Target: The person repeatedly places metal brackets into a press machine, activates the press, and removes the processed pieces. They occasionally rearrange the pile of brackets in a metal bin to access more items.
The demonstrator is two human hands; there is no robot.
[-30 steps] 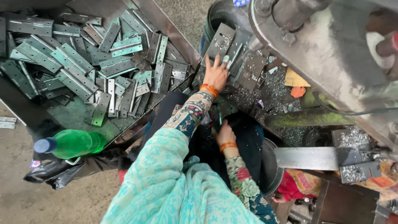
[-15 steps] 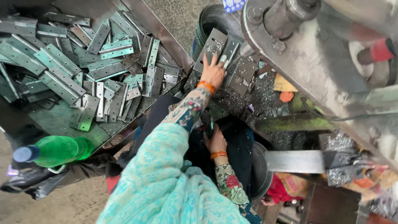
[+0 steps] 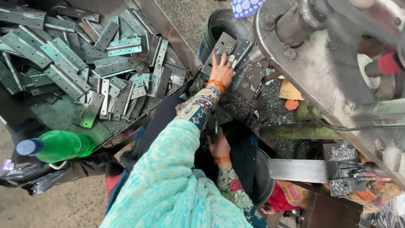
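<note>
My left hand [image 3: 222, 71] reaches forward onto a grey punched hinge plate [image 3: 222, 47] that leans on the machine bed, fingers closed over its edge. An orange bangle sits on that wrist. More flat plates [image 3: 249, 80] lie just right of it among metal chips. My right hand [image 3: 219, 147] is low between my knees, fingers curled against dark cloth; whether it holds anything is hidden. A metal tray [image 3: 168, 31] heaped with several long hinges [image 3: 63, 78] stands to the left.
A large grey press machine [image 3: 320, 63] fills the right side, with a cable and swarf below it. A dark bucket [image 3: 223, 23] stands beyond the plates. A green bottle with a blue cap [image 3: 59, 147] lies at the lower left on a black bag.
My left hand has slid a little farther forward on the plate. My right hand has stayed low. The view has shifted slightly.
</note>
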